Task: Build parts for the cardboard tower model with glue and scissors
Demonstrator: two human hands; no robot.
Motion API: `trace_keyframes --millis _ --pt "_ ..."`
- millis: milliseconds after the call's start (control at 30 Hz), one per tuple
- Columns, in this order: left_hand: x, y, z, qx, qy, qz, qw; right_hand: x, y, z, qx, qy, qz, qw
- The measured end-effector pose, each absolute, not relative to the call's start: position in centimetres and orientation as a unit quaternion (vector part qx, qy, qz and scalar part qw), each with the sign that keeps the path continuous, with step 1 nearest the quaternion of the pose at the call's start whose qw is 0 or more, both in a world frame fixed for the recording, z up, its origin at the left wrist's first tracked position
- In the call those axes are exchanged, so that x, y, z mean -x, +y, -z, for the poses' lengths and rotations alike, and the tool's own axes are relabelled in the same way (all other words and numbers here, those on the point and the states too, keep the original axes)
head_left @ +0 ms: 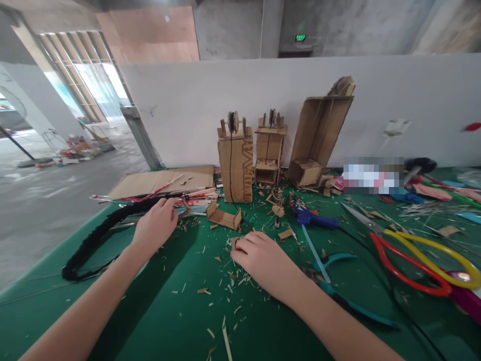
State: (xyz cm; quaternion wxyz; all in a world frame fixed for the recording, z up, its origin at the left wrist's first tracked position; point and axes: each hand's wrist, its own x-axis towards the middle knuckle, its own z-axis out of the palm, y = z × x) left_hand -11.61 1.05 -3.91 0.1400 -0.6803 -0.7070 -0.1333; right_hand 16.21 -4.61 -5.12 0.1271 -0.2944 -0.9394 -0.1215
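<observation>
My left hand (pixel 157 220) is over the table's left side, fingers curled down beside a black fuzzy strip (pixel 108 220) and a small cardboard piece (pixel 185 206). Whatever lies under its fingertips is hidden. My right hand (pixel 259 258), closed, pinches a small cardboard scrap (pixel 233 244) just above the table. Between and beyond my hands lies a shallow U-shaped cardboard tray (pixel 224 218). Behind it stands an upright cardboard box (pixel 235 168) with a spool (pixel 233 122) on top and a dark cord hanging down its front.
Two more cardboard structures (pixel 268 150) (pixel 319 135) stand against the white partition (pixel 180 110). To the right lie a blue glue gun (pixel 317 219), teal-handled pliers (pixel 356 306) and large red-and-yellow scissors (pixel 409 260). Cardboard shavings litter the green tabletop (pixel 161 301); a flat cardboard sheet (pixel 165 180) lies back left.
</observation>
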Motion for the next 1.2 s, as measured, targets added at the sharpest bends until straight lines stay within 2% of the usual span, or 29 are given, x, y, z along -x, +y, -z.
trace_keyframes --millis 267,567,833,1200 --pt "14.0 2.5 4.7 0.801 -0.586 0.081 0.092 -16.5 -4.4 4.9 0.297 -0.941 0.126 0.106" --pt "13.8 2.8 5.3 0.787 -0.598 0.113 0.096 -16.8 -4.4 4.8 0.297 -0.941 0.110 0.116" --pt "13.6 2.4 5.2 0.791 -0.585 0.145 0.100 -17.7 -3.5 5.0 0.372 -0.914 0.126 0.100" --pt "12.7 1.8 4.5 0.775 -0.612 0.129 0.087 -17.8 -3.2 5.4 0.368 -0.915 0.133 0.094"
